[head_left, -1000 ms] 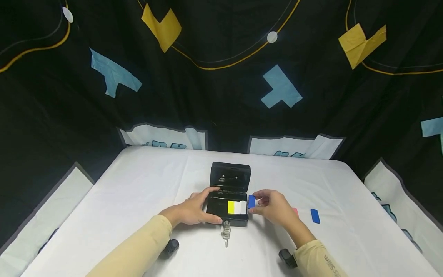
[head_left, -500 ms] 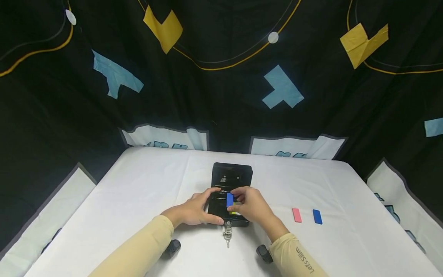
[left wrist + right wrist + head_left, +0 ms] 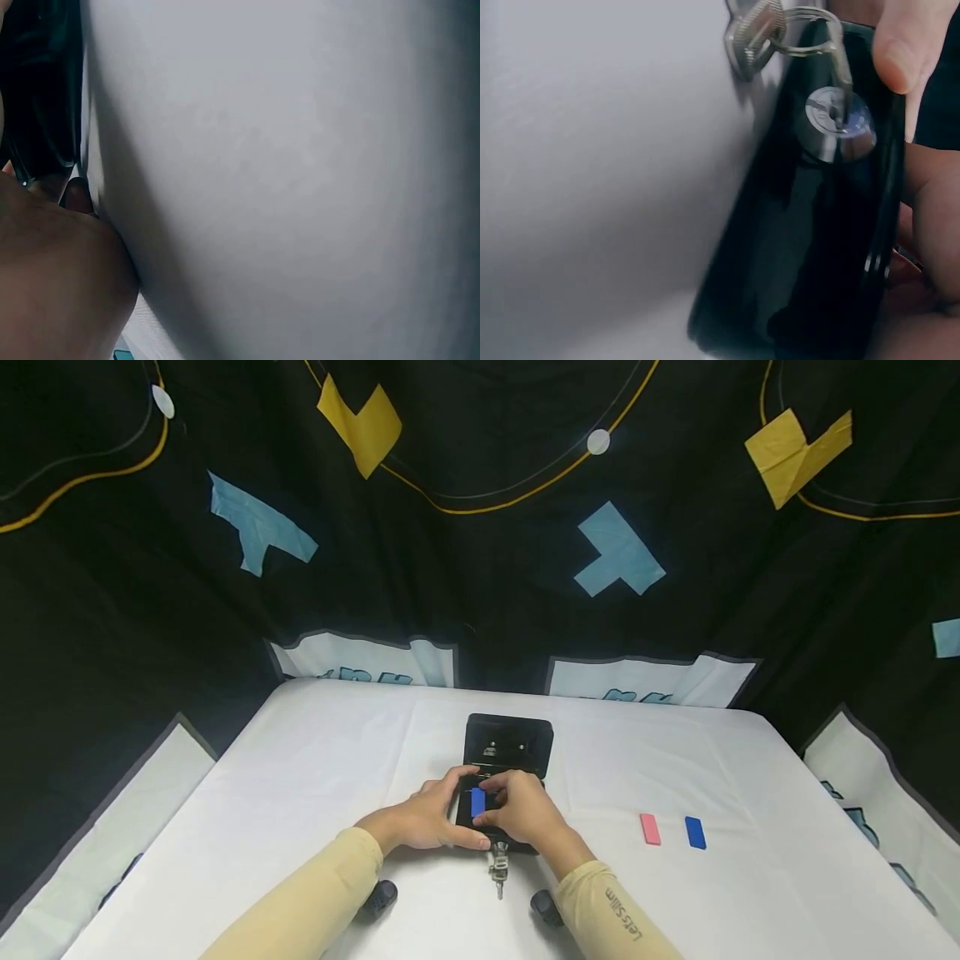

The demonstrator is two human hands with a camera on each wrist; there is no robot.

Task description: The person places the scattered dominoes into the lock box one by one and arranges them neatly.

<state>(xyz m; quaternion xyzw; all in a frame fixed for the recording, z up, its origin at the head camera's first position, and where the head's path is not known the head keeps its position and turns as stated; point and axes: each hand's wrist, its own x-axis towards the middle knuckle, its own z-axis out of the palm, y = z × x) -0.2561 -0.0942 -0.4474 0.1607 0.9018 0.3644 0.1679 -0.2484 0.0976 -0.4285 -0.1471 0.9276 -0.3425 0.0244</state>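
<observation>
A small black metal cash box (image 3: 508, 739) stands on the table with its lid raised. My left hand (image 3: 429, 816) grips its left side, thumb at the front wall and fingers toward the back. In the right wrist view, the left thumb (image 3: 904, 56) lies along the box's front edge. A blue rectangular block (image 3: 477, 802) is pinched between thumb and fingers of my right hand (image 3: 522, 810), over the left part of the box's interior. That hand covers the yellow and white pieces inside. Keys on a ring (image 3: 757, 34) hang from the front lock (image 3: 831, 112).
To the right on the white-covered table (image 3: 600, 893) lie a pink block (image 3: 650, 829) and another blue block (image 3: 695, 832), side by side. A dark wrist device (image 3: 381, 897) sits below each forearm. Behind the table hangs a black patterned curtain (image 3: 480, 577).
My right hand has carried the blue block leftward from beside the box's right wall to the left part of its interior. The left hand has kept its grip on the box.
</observation>
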